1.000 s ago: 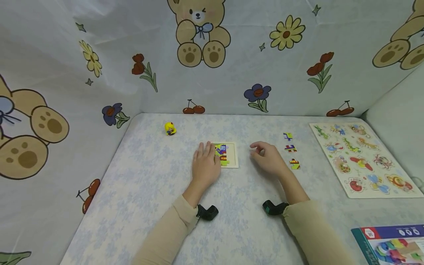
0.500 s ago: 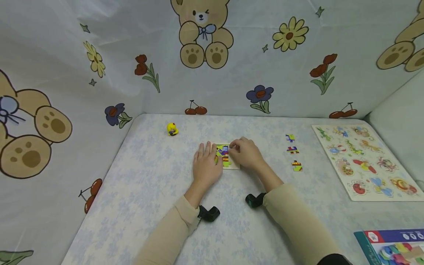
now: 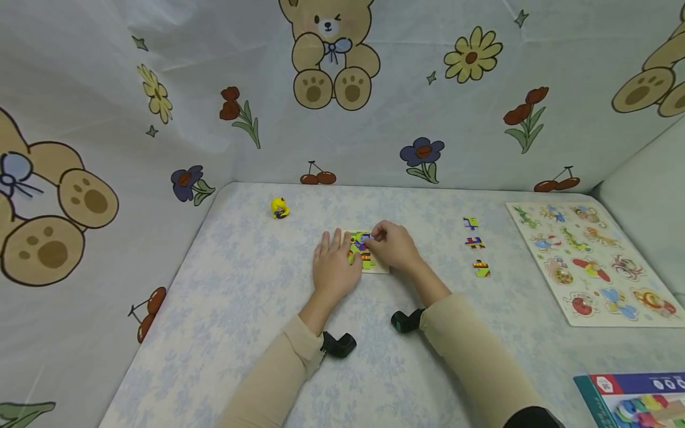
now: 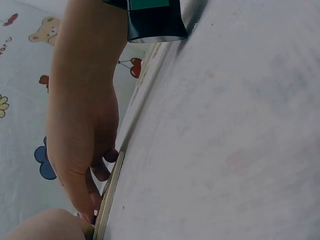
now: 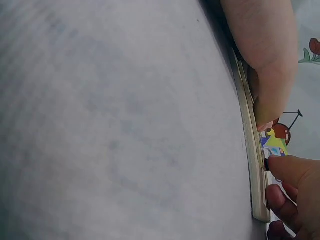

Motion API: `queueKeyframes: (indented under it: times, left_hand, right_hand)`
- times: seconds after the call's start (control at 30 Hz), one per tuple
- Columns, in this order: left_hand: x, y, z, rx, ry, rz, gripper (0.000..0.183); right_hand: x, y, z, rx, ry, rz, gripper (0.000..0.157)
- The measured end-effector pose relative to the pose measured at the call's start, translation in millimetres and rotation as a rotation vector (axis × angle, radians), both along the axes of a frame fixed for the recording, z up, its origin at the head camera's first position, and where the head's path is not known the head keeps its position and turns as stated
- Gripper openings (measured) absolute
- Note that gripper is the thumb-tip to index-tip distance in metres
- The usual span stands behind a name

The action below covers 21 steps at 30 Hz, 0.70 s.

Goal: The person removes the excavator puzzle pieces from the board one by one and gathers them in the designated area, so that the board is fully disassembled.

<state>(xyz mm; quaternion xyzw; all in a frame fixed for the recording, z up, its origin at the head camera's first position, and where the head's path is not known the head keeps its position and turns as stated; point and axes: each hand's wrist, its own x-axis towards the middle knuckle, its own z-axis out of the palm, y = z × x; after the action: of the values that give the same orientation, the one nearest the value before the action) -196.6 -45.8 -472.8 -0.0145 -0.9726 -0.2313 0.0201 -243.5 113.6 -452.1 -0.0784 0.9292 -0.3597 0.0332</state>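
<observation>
A small puzzle board with a light frame and colourful pieces lies on the table between both hands. My left hand rests flat over its left side, fingers straight and pointing away. From the right, my right hand reaches over the board's right part, thumb and index finger together. In the right wrist view, a small dark puzzle piece shows at the thumb tip; the fingers hide most of it. The left wrist view shows the right fingers low over the board edge.
Several loose things lie about: puzzle pieces in a column right of the board, a yellow toy duck at the back left, a large animal picture board at the right, and a colourful box at the front right corner.
My right hand has moved left from beside the board to over its right part, then slightly further in. The left hand has stayed on the board. The head view has shifted slightly.
</observation>
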Motion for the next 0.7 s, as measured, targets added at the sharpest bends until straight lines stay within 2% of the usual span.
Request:
queueKeyframes:
  times: [0.23, 0.47, 0.7]
  left_hand:
    - [0.0, -0.4, -0.2, 0.040, 0.028, 0.006, 0.063]
    - [-0.5, -0.4, -1.0, 0.051, 0.025, 0.008, 0.064]
    - [-0.2, -0.2, -0.7, 0.054, 0.028, 0.008, 0.064]
  right_hand:
    - [-3.3, 2.5, -2.3, -0.103, -0.027, 0.015, 0.023]
    - [-2.7, 4.0, 0.9, -0.077, 0.022, 0.155, 0.009]
    - [-3.6, 3.8, 1.1, -0.080, -0.017, 0.156, 0.009]
